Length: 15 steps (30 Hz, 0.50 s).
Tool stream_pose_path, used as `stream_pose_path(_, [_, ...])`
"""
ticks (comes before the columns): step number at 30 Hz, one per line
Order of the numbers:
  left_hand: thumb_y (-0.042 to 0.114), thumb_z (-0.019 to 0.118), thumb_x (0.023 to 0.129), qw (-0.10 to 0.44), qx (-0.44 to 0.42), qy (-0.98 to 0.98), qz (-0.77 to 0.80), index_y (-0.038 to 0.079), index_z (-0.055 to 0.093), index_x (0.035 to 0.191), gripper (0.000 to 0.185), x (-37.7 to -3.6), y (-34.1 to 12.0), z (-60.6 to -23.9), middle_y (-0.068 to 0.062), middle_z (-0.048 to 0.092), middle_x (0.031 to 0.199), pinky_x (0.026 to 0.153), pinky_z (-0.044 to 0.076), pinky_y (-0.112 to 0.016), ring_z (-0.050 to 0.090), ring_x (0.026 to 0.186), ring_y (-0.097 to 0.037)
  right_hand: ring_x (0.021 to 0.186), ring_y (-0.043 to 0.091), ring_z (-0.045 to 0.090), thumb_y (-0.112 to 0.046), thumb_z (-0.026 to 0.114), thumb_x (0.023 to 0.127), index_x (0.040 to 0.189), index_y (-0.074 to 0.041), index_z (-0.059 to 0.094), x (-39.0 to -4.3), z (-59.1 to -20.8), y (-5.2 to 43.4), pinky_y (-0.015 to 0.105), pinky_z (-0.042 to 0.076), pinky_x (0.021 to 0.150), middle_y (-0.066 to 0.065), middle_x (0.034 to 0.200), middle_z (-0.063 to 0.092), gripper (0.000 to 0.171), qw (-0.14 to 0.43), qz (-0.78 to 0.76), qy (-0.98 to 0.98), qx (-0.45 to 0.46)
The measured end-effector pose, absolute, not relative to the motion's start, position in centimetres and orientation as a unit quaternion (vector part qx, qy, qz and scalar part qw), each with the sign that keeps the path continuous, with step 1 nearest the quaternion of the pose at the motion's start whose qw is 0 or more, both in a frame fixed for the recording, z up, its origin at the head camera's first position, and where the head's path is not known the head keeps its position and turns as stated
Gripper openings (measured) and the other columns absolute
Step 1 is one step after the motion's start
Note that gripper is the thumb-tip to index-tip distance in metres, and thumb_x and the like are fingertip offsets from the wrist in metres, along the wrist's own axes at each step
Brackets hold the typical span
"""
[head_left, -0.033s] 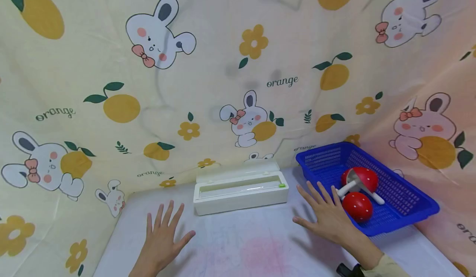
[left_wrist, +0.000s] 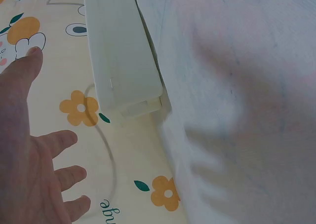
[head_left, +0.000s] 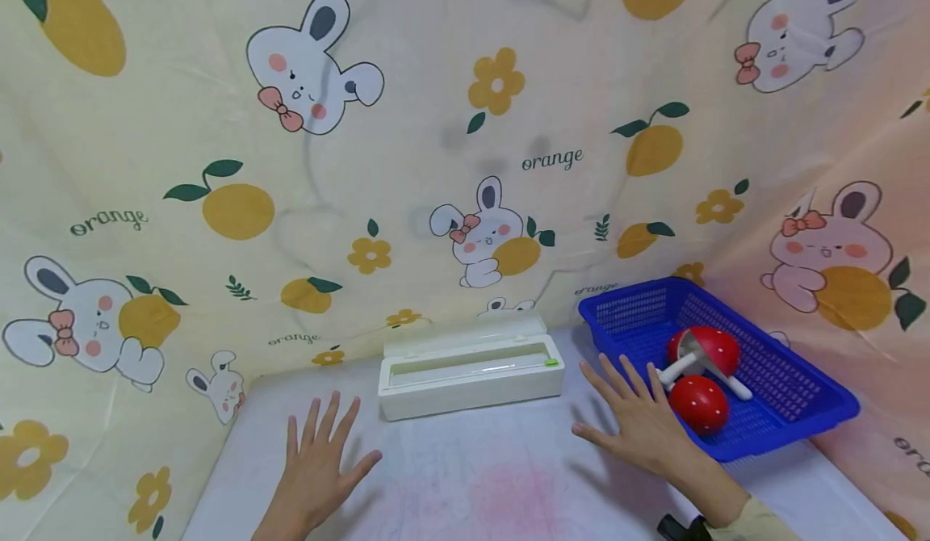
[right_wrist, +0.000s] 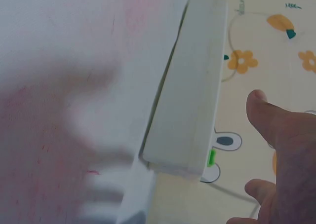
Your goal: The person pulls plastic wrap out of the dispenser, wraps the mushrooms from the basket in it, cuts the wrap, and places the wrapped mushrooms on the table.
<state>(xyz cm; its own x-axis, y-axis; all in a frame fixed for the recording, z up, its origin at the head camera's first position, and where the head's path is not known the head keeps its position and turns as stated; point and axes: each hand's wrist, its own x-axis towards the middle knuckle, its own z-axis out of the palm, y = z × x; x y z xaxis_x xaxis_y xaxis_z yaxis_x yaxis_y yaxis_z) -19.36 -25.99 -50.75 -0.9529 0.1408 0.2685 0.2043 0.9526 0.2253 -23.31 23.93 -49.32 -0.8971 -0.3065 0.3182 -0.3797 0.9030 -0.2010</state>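
My left hand [head_left: 316, 468] is held over the front left of the table with its fingers spread and nothing in it. On the other side, my right hand [head_left: 639, 428] also has spread fingers and holds nothing; in the head view it overlaps the near left edge of the blue basket [head_left: 785, 420]. Between and beyond the hands sits a long white box [head_left: 472, 396] with its lid raised at the back and a small green tab at its right end. Both wrist views show the white box apart from the fingers. Red toy mushrooms [head_left: 699, 405] with white dots and white stems lie in the basket.
The white table [head_left: 436, 476] has a faint pink stain near its front middle. A cream cloth [head_left: 421, 137] printed with rabbits and oranges hangs behind the table and along its right side. A black band [head_left: 683, 527] is by the right wrist.
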Motion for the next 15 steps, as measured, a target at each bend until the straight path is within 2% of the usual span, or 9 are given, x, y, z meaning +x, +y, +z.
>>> stream_pose_path(5, [0.064, 0.068, 0.097, 0.136, -0.092, -0.978, -0.128, 0.015, 0.042, 0.165, 0.087, -19.8, -26.0, -50.5, -0.025, 0.029, 0.173, 0.122, 0.003, -0.077, 0.016, 0.159, -0.053, 0.158, 0.053, 0.020, -0.075, 0.068, 0.091, 0.167, -0.023, 0.039, -23.8, -49.1, 23.6, 0.069, -0.008, 0.126, 0.021, 0.173, 0.030, 0.097, 0.140, 0.130, -0.965, 0.182])
stream_pose_path(10, [0.061, 0.070, 0.097, 0.144, -0.096, -0.977, -0.127, 0.015, 0.044, 0.164, 0.085, -20.2, -26.1, -50.7, -0.025, 0.031, 0.171, 0.121, 0.006, -0.077, 0.020, 0.158, -0.053, 0.158, 0.054, 0.021, -0.075, 0.069, 0.090, 0.167, -0.021, 0.040, -24.2, -48.9, 23.2, 0.069, -0.006, 0.126, 0.022, 0.173, 0.031, 0.098, 0.135, 0.132, -0.965, 0.184])
stream_pose_path(15, [0.063, 0.068, 0.098, 0.120, -0.088, -0.981, -0.125, 0.015, 0.042, 0.165, 0.087, -21.0, -25.9, -50.8, -0.024, 0.030, 0.173, 0.122, 0.004, -0.077, 0.017, 0.159, -0.052, 0.160, 0.052, 0.017, -0.073, 0.070, 0.090, 0.166, -0.018, 0.041, -24.9, -49.1, 22.6, 0.067, -0.008, 0.127, 0.022, 0.173, 0.029, 0.098, 0.134, 0.146, -0.962, 0.190])
